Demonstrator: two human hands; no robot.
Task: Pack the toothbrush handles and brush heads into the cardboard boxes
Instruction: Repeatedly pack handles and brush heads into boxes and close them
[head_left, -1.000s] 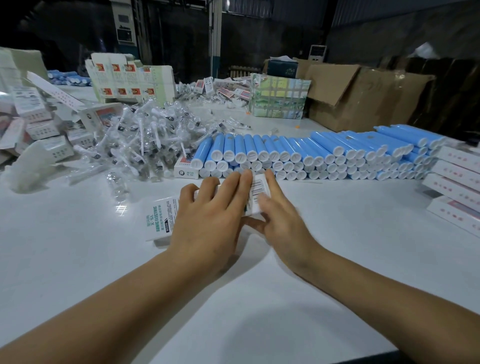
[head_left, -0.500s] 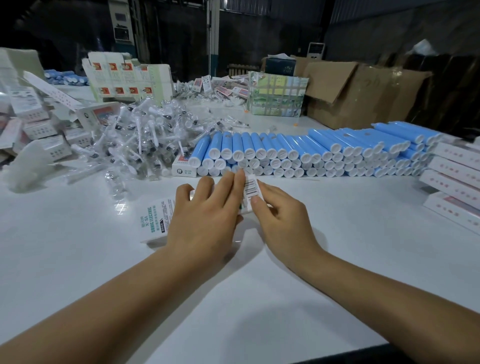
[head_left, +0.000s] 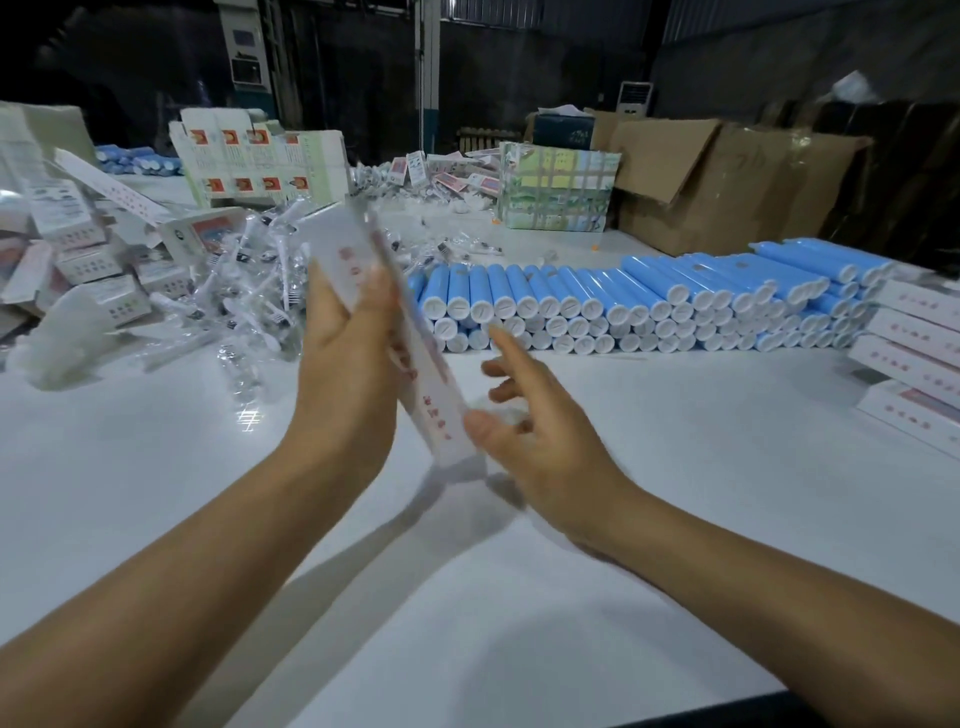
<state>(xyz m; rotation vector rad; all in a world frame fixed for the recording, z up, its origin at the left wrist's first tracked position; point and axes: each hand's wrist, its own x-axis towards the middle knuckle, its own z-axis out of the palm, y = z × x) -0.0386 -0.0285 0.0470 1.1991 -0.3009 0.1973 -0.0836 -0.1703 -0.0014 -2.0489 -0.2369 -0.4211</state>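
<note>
A packing floor inside a dim warehouse or small factory. Long white counter (head_left: 675, 467) loaded with stock in bulk: stacked rows of blue toothbrush handles (head_left: 649, 306), a heap of bagged brush heads (head_left: 260, 291), piles of small printed boxes (head_left: 78, 249), flat white cartons (head_left: 914, 353) at the right edge. Big brown shipping cartons (head_left: 727, 176) behind, dark corrugated walls (head_left: 779, 47), a steel column (head_left: 430, 67), a standing air conditioner (head_left: 635, 97)

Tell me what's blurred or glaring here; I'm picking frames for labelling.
Head view: the long white cardboard box and right hand are motion-smeared; the left hand is sharper; a small glare patch marks the glossy white table; the background is dark.
</note>
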